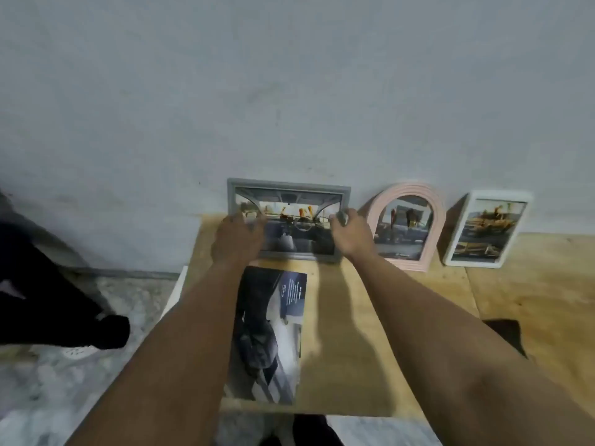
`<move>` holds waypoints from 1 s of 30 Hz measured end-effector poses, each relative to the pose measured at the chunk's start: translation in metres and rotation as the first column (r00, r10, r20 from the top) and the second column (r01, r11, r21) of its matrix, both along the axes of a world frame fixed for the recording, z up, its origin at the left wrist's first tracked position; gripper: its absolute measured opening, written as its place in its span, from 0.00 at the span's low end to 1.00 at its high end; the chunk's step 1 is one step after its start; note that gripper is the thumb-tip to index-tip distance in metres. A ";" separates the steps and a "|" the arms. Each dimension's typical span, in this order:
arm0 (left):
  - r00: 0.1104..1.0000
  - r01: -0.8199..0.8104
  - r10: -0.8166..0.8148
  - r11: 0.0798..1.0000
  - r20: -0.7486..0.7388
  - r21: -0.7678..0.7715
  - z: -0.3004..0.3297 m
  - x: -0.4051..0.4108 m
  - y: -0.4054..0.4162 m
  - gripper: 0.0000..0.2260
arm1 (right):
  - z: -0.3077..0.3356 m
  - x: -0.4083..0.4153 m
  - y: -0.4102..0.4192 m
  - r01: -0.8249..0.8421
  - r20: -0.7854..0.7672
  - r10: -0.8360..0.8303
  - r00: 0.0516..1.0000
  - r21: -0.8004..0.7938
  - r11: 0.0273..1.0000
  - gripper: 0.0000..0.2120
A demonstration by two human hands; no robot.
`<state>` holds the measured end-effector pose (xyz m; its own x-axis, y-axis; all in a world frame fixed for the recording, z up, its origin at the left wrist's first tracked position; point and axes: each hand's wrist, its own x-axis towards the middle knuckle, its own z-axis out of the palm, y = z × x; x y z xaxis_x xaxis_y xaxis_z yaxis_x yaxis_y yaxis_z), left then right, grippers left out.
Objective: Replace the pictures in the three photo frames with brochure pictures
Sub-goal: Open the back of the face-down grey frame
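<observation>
Grey photo frame (288, 220) held by both hands against the wall (289, 91).
The left hand (236, 238) grips its left edge and the right hand (351, 235) its right edge, fingers curled round the frame, which stands at the table's (354, 333) rear. A brochure (269, 336) lies flat before it. A pink arched frame (406, 226) and a white frame (487, 229) lean to the right.

The left hand (236, 239) covers the grey frame's (289, 188) nine-o'clock edge; the right hand (351, 235) covers its three-o'clock edge. Brochure (273, 333) text is too small to read. At nine o'clock, a dark shape (48, 284) is cut off.
</observation>
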<state>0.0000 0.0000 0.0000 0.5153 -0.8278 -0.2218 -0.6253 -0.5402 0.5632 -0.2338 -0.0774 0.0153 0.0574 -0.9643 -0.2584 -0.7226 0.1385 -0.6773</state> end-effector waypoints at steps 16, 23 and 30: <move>0.803 -0.354 0.302 0.935 -0.514 -0.005 -0.065 0.028 -0.037 0.34 | -0.051 0.009 -0.026 0.169 0.246 -0.210 0.946 0.181 0.969 0.39; 0.790 -0.373 0.279 0.926 -0.546 -0.067 -0.024 0.023 0.000 0.41 | -0.026 0.001 0.012 0.197 0.337 -0.253 0.907 0.190 0.962 0.43; 0.821 -0.315 0.154 0.926 -0.550 -0.210 0.030 -0.023 0.073 0.30 | 0.020 -0.040 0.106 0.280 0.390 -0.333 0.859 0.187 0.941 0.44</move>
<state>-0.0228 0.0726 0.0297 0.5777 -0.7636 -0.2884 -0.0751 -0.4015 0.9128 -0.2740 0.0291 0.0350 -0.1101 -0.9137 -0.3913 -0.2907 0.4061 -0.8664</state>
